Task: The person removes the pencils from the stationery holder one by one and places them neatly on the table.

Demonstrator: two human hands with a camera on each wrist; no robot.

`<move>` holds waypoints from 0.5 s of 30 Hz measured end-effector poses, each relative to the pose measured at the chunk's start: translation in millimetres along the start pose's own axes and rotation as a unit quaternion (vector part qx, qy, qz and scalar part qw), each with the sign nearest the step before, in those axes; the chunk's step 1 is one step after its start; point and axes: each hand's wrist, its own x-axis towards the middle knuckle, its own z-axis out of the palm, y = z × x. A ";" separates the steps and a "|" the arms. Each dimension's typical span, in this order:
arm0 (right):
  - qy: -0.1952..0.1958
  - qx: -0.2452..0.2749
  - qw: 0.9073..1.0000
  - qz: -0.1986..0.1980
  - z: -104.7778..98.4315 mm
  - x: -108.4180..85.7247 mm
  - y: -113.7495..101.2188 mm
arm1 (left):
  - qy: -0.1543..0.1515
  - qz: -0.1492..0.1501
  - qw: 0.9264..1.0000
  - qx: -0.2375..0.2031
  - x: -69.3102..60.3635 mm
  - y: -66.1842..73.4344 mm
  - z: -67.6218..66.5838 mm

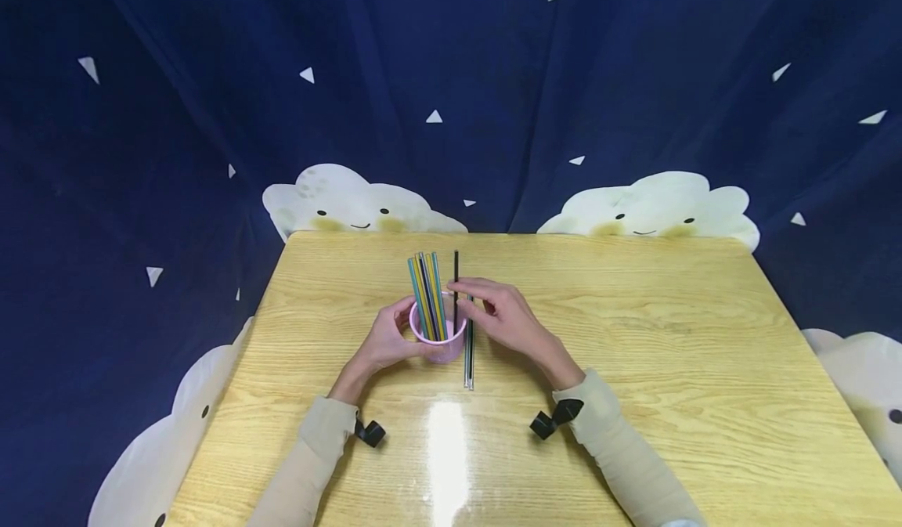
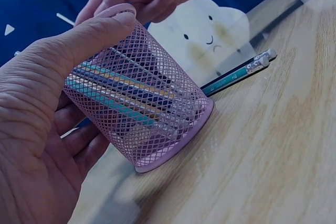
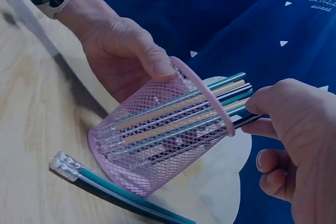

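My left hand (image 1: 384,341) grips a pink mesh pencil cup (image 1: 445,351) by its side, thumb near the rim. Several pencils (image 1: 427,292) in teal, yellow and dark colours stand in the cup, leaning to its left side. A black pencil (image 1: 456,267) stands apart from them at the cup's right side. The thumb and index finger of my right hand (image 1: 513,322) pinch this pencil just above the rim, as the right wrist view also shows. Beside the cup, two pencils (image 2: 236,76) with white eraser ends lie on the table.
The wooden table (image 1: 669,370) spreads out on both sides of the cup. Behind it hangs a dark blue curtain (image 1: 486,81) with white triangles and smiling clouds. Small black devices (image 1: 369,433) are strapped to both wrists.
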 end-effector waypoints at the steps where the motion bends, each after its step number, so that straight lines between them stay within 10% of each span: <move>1: 0.001 -0.001 1.000 0.000 -1.1 0.0 -0.7 | 0.000 0.000 1.000 -0.001 0.1 -0.3 -0.1; 15: 0.057 0.007 0.998 -0.015 -15.4 3.0 -12.7 | -0.002 0.007 1.000 0.003 0.3 -1.1 -0.5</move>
